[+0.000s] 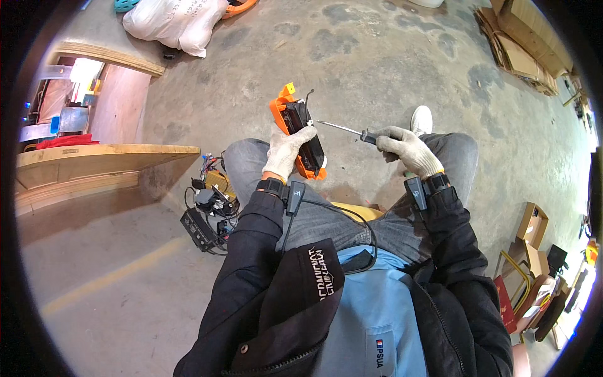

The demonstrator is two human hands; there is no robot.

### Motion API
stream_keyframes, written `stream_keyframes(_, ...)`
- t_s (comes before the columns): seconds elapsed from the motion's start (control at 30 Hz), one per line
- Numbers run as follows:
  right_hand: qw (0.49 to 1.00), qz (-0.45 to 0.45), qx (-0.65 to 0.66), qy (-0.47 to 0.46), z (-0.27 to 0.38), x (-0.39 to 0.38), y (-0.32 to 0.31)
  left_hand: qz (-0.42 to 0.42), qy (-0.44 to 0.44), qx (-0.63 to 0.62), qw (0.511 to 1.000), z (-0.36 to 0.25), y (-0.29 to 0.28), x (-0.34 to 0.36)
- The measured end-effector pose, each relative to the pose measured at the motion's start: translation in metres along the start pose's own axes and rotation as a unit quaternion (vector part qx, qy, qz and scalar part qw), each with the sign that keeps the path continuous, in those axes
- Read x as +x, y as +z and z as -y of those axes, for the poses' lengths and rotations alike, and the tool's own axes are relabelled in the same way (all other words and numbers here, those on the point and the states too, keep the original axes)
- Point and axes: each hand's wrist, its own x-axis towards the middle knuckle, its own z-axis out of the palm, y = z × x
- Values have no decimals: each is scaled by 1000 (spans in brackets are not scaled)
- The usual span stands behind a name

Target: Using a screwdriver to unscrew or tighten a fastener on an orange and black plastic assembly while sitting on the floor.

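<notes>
In a white work glove, my left hand (pixel 287 148) grips an orange-and-black plastic housing (pixel 311 151) above my left knee, its long side slanting away from me. A thin dark cable end sticks up at the far end of the housing. My right hand (pixel 402 146), gloved as well, is closed round the dark handle of a screwdriver (pixel 342 127). The metal shaft points left, and its tip is close to a small white part on the housing's right edge; whether they touch I cannot tell. Both wrists carry black straps with small devices.
Left of my leg lies a heap of cables and black electronic parts (pixel 207 213). A wooden bench (pixel 107 157) stands at the left. Farther off are a white sack (pixel 179 24) and, at the far right, flattened cardboard (pixel 518 53). Boxes (pixel 532 232) stand to the right.
</notes>
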Motion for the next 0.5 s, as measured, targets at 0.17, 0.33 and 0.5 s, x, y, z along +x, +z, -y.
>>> stream_keyframes(0.17, 1000, 5, -24, -10, 3, -3, 2, 23, -24, -18, 999, -5, 0, -2)
stream_keyframes(0.33, 1000, 7, 6, -7, 1, -1, 3, 35, -10, -9, 999, 1, -2, 1)
stream_keyframes(0.5, 999, -2, 47, -15, -1, 0, 2, 42, -54, -7, 998, 6, -2, 7)
